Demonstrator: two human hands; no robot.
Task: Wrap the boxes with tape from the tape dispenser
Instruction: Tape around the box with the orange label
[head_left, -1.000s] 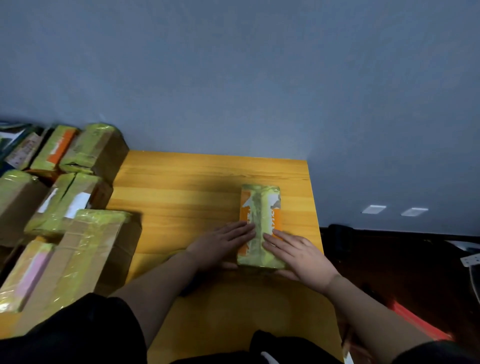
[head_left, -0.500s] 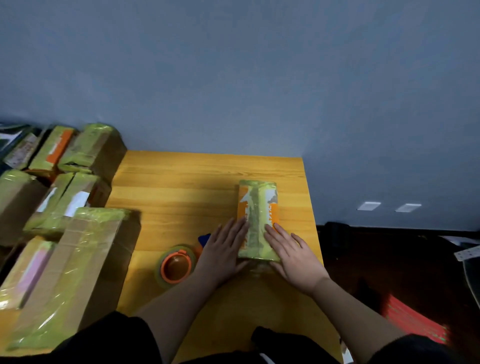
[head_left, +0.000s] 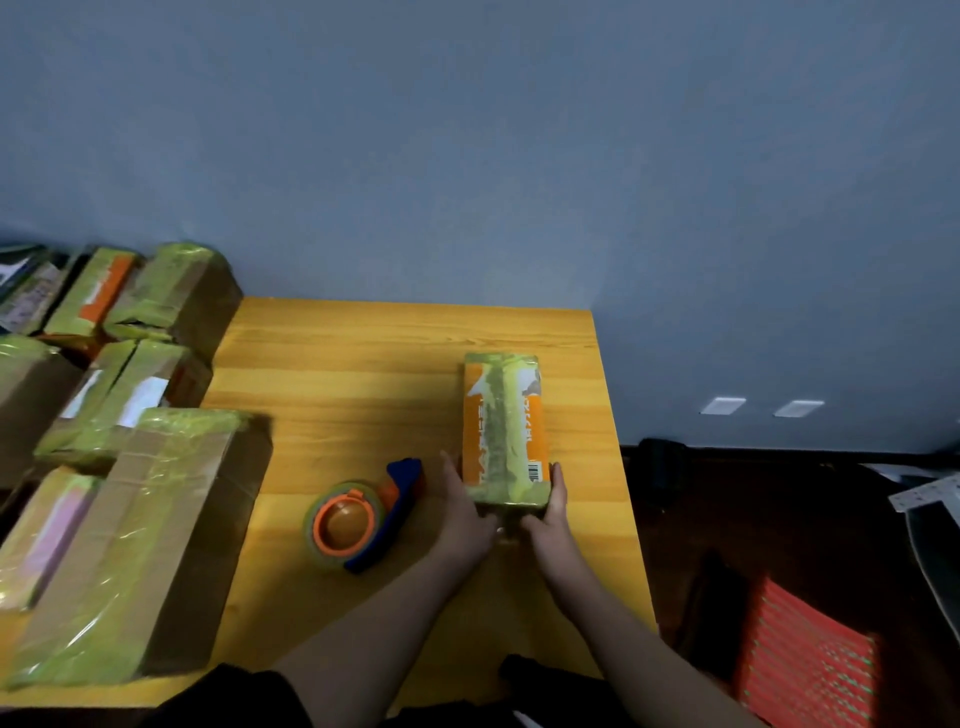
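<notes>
The orange box (head_left: 503, 426), already striped with yellowish tape, lies lengthwise near the bench's (head_left: 363, 364) right edge. Both hands clasp its near end: the left hand (head_left: 462, 506) on the left side, the right hand (head_left: 548, 512) on the right, fingers curled round the corners. The tape dispenser (head_left: 363, 514) sits just left of them. Pressing the tape end flat before lifting should stop it peeling. The box's underside and near face are hidden. Wrapped boxes (head_left: 119, 519) crowd the left.

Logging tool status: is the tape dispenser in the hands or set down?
Set down. The tape dispenser lies on the table, left of both hands, untouched.
</notes>
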